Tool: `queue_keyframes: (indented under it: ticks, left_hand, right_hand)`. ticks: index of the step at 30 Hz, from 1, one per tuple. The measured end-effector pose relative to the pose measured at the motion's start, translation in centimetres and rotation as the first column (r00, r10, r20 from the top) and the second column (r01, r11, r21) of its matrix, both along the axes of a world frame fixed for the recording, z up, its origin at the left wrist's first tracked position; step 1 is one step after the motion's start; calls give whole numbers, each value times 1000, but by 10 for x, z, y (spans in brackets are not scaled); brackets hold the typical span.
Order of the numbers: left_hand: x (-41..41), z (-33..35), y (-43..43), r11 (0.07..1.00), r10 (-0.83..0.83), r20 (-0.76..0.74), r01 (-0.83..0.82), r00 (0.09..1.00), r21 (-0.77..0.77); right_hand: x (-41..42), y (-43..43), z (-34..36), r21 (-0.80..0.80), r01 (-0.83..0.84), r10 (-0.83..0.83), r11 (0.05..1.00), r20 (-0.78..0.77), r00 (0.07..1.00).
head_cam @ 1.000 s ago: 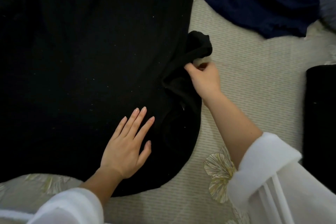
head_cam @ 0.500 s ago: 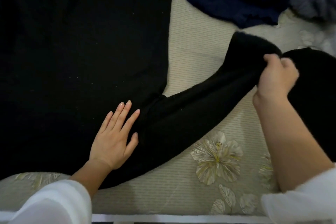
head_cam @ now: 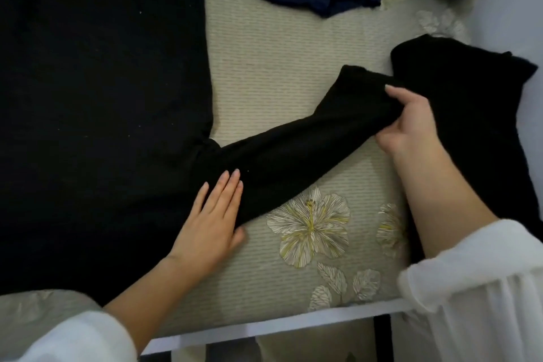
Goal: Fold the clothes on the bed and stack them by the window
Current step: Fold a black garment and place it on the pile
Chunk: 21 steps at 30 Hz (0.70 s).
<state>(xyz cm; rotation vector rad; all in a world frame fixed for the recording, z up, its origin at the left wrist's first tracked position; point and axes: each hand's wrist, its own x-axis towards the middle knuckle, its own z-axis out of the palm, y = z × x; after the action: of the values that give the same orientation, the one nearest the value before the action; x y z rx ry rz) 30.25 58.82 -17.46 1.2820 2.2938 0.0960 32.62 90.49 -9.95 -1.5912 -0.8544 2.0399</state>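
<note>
The left hand lies flat in the lower middle of the frame, fingers straight and close together, pointing up. The right hand sits at the middle right, fingers curled (thumb on top), pinching the black sleeve. Both forearms are bare.
</note>
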Motion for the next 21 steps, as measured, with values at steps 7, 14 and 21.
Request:
queue_keyframes:
  ticks: [7,14,21]
  left_hand:
    - [-6,5,-19,987,-107,135,89,985,132]
    - [-5,-14,-13,981,192,55,-193,980,10]
    - [-18,-10,-45,984,136,136,-150,981,98]
  right_hand:
    - [31,-3,1,124,57,-88,991,262,961]
    - [-28,-68,35,489,-67,-31,870,190,981]
    - [-160,-193,75,596,-751,851,284,204,484]
